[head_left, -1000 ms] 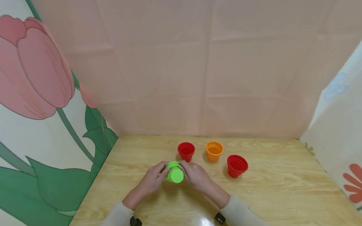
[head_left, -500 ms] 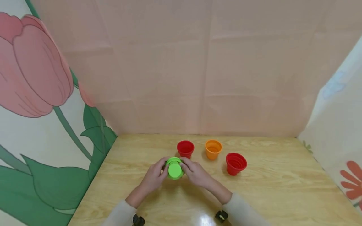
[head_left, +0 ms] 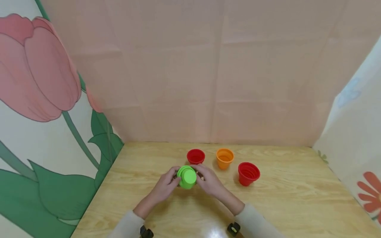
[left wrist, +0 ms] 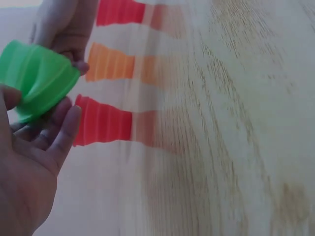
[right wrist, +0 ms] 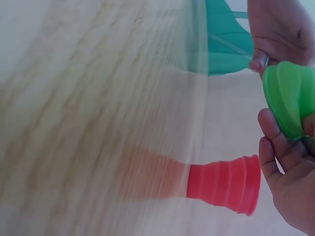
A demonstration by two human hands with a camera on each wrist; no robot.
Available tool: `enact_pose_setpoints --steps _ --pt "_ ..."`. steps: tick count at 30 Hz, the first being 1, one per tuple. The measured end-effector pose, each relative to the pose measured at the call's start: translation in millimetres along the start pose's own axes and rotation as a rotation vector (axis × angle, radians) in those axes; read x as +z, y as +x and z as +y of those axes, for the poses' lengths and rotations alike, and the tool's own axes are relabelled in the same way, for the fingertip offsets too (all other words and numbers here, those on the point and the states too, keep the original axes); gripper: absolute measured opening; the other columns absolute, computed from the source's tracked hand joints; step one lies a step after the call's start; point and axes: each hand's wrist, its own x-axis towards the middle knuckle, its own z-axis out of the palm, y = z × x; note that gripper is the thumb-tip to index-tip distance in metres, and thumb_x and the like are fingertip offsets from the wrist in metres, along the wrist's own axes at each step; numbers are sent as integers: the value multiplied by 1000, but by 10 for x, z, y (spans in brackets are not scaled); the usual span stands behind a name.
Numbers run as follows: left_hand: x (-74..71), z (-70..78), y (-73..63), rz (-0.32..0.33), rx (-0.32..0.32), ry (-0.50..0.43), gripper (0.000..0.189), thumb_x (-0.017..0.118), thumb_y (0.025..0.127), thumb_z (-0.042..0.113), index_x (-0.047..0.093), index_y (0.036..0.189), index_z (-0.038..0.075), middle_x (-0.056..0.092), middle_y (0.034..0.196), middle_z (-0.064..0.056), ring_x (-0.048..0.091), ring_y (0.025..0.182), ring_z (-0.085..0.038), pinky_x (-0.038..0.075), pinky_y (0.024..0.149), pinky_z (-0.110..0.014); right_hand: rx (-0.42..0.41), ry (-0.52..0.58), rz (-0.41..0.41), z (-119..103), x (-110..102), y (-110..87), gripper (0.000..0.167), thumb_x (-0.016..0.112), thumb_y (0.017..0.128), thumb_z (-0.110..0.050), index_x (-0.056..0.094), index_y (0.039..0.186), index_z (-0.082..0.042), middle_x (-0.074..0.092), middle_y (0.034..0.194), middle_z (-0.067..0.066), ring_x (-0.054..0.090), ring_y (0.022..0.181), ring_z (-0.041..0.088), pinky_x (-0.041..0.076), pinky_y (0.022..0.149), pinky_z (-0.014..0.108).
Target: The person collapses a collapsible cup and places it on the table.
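Note:
My left hand [head_left: 164,186] and right hand [head_left: 210,182] hold a bright green ridged collapsible cup [head_left: 188,178] between them, its flat round base turned toward the head camera. In the left wrist view, the green cup [left wrist: 37,81] is tilted and raised over the table, with twisted, uneven folds in its wall. My left thumb presses its side while the fingers lie under the rim. From the right wrist, the same cup [right wrist: 291,98] shows my right thumb on its wall and the fingers below. The inside of the cup is hidden.
Behind the hands stand a red cup [head_left: 195,156], an orange cup [head_left: 225,159] and, farther right, another red cup [head_left: 248,174], all upright with mouths up. They share the wood-grain table [head_left: 297,191]. A pink cloth [head_left: 214,82] hangs at the table's back edge.
The green cup has shifted slightly up and tipped, its base now facing a little to the right. Both hands have adjusted their fingers on it. The other cups have stayed put.

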Motion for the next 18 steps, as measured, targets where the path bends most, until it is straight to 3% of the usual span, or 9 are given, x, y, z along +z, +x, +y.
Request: enact_pose_setpoints --steps 4,9,13,18 --pt "-40 7 7 -7 -43 -36 27 47 108 16 56 130 3 69 115 -14 66 91 -15 61 80 -46 -49 -64 -29 7 -8 26 33 63 95 2 67 128 -3 68 105 5 57 80 8 53 69 22" --pt "-73 -12 25 -18 -93 -18 31 48 109 26 58 128 3 68 109 -11 66 90 -12 60 82 -50 -65 -61 -54 23 -6 23 35 64 97 -3 65 132 -4 69 106 4 59 81 7 55 70 23" --pt "-82 -33 41 -11 -89 -43 29 50 108 21 57 128 0 68 111 -14 67 91 -14 59 82 -51 -19 22 -36 71 0 15 34 63 100 -8 64 134 -8 70 113 4 62 86 8 56 75 24" --pt "-76 -36 42 55 -57 -91 27 49 107 12 54 127 -6 68 112 -22 70 91 -19 60 82 -49 62 178 -24 107 -15 -3 33 63 101 -14 63 134 -9 70 118 7 66 100 18 56 86 27"
